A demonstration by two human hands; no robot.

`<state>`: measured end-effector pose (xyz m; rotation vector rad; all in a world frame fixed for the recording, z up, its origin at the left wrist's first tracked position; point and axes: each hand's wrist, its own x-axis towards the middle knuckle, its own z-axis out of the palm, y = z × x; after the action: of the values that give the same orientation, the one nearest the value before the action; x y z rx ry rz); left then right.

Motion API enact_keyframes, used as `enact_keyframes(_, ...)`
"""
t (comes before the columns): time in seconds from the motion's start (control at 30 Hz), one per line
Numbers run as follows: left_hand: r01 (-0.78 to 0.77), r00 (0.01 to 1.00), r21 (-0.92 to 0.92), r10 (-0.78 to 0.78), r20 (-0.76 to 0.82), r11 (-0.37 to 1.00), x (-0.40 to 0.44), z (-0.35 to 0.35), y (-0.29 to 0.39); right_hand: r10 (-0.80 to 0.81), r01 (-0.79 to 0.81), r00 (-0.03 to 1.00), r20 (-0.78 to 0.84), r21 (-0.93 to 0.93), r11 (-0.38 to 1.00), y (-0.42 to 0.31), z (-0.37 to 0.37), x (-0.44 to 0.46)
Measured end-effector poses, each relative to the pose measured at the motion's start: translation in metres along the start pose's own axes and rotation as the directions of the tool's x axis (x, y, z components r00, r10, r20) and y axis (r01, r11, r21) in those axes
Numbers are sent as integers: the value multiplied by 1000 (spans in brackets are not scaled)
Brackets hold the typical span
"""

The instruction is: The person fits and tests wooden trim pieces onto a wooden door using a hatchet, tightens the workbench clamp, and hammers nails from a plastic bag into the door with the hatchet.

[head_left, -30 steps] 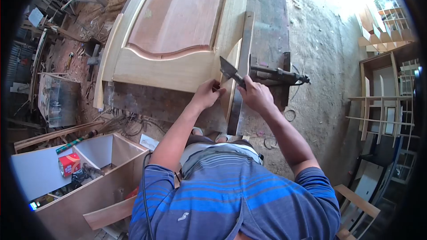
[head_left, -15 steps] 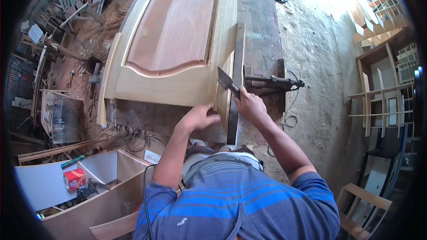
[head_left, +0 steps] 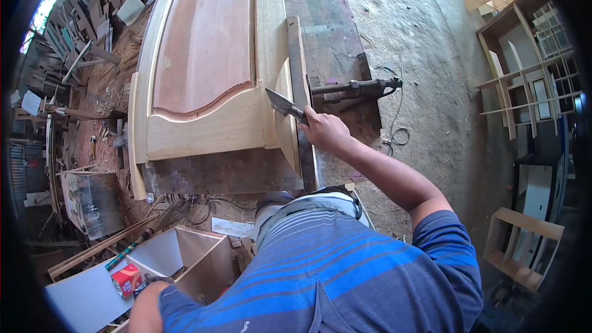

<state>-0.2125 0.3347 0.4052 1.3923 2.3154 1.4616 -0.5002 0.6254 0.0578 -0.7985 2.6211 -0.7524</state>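
Observation:
My right hand point(head_left: 327, 131) is closed around the handle of a putty knife point(head_left: 282, 103), a flat dark metal blade. The blade lies over the right-hand corner of a wooden panel door point(head_left: 203, 129). Just beneath the knife, a pale wood strip point(head_left: 287, 142) runs along the door's edge beside a long dark bar point(head_left: 297, 55). A bar clamp point(head_left: 345, 88) presses in from the right. At the lower left my left arm point(head_left: 147, 308) is bent down past the frame's edge, and its hand does not show.
The door rests on a worn workbench point(head_left: 327, 18). An open wooden box point(head_left: 203, 253) at lower left holds a red package point(head_left: 126, 280) and a green tube point(head_left: 129, 249). Cables lie on the floor. Wooden frames point(head_left: 524, 234) stand at right, scrap boards at far left.
My left hand has left the door's corner and dropped out of view at lower left. My right hand still grips the putty knife near the edge. The whole view has shifted.

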Motion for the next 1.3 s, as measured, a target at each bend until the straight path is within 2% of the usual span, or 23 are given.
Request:
enact_keyframes(0.1, 8, 993, 8, -7, -118, 1000, 0, 1, 15, -7, 7, 999, 41, 6, 1000, 1, -3, 4)
enact_keyframes(0.2, 89, 924, -20, -90, -371, 996, -13, 11, 25, -2, 1, 999, 32, 53, 999, 7, 5, 4)
enact_keyframes(0.23, 229, 829, -86, -240, -505, 970, -18, 20, 23, 20, -22, 999, 30, 72, 997, 7, 8, 3)
enact_keyframes(0.27, 386, 687, -204, -428, -587, 900, -26, 31, 15, 26, -26, 1000, 6, 72, 997, 5, 12, 0)
enact_keyframes(0.3, 594, 456, -392, -695, -555, 703, -35, 36, -7, 28, -26, 999, -26, 68, 997, 4, 13, 3)
enact_keyframes(0.33, 847, 263, -407, -934, -240, 343, -47, 34, -33, 39, -35, 998, -52, 66, 997, 4, 17, 0)
enact_keyframes(0.37, 877, 67, -471, -996, -63, 89, -84, 67, -68, 32, -30, 998, -46, 48, 998, 6, 20, 1)
enact_keyframes(0.4, 915, -169, -343, -974, 151, -212, -124, 108, -97, 64, -63, 997, -29, 58, 996, 0, 14, 0)
enact_keyframes(0.43, 974, -170, -88, -934, 313, -207, -159, 150, -107, 46, -42, 996, -79, 57, 997, 2, 18, 0)
enact_keyframes(0.47, 995, -9, -63, -722, 692, -73, -214, 192, -129, 29, -21, 992, -124, 58, 998, 3, 23, -1)
enact_keyframes(0.5, 997, 23, -59, -571, 821, -45, -246, 229, -138, 86, -82, 995, -45, 81, 993, -5, 15, 0)
enact_keyframes(0.6, 988, -83, -11, -595, 799, -152, -274, 279, -139, 102, -100, 993, -64, 27, 995, -10, 19, 0)
enact_keyframes(0.67, 984, -106, -14, -645, 757, -178, -285, 287, -144, 113, -111, 992, -50, 43, 993, -14, 18, 0)
enact_keyframes(0.97, 988, -108, -10, -720, 685, -157, -308, 284, -167, 79, -79, 993, -84, 2, 997, -11, 23, 4)
enact_keyframes(1.1, 989, -104, -9, -729, 677, -149, -318, 284, -166, 169, -172, 981, -98, -24, 985, -16, 30, 1)
enact_keyframes(1.3, 993, -110, 34, -742, 662, -117, -321, 276, -182, 192, -191, 976, -104, 16, 981, -21, 35, 1)
